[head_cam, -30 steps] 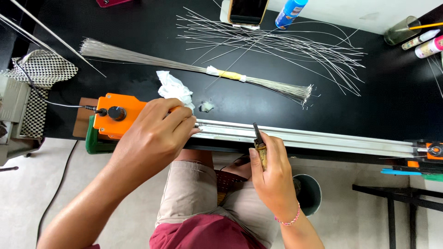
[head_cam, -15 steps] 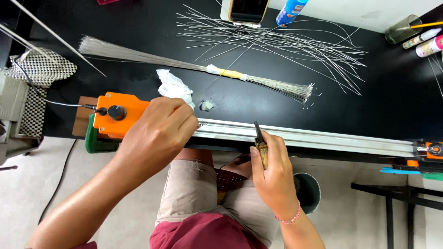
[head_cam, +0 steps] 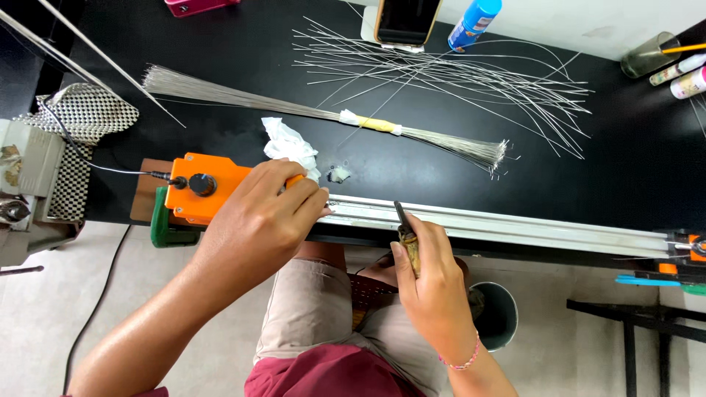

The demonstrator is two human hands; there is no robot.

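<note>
My left hand (head_cam: pixel 268 217) rests curled over the right end of an orange motor box (head_cam: pixel 198 187) with a black knob, at the head of a long silver rail (head_cam: pixel 515 224) along the table's front edge. My right hand (head_cam: pixel 430 276) grips a small dark-tipped tool (head_cam: pixel 404 228) with a yellowish handle, its tip touching the rail. A taped bundle of thin steel wires (head_cam: pixel 368 123) lies on the black table behind the rail, and several loose wires (head_cam: pixel 471 73) are spread beyond it.
A crumpled white tissue (head_cam: pixel 290 145) lies by the orange box. A phone (head_cam: pixel 407 18), a blue can (head_cam: pixel 474 18) and bottles (head_cam: pixel 680 73) stand at the table's back. A checkered cloth (head_cam: pixel 81 117) hangs at left. A metal bin (head_cam: pixel 496 316) sits on the floor below.
My left hand has shifted slightly on the orange box. The right hand and its tool stay at the same spot on the rail.
</note>
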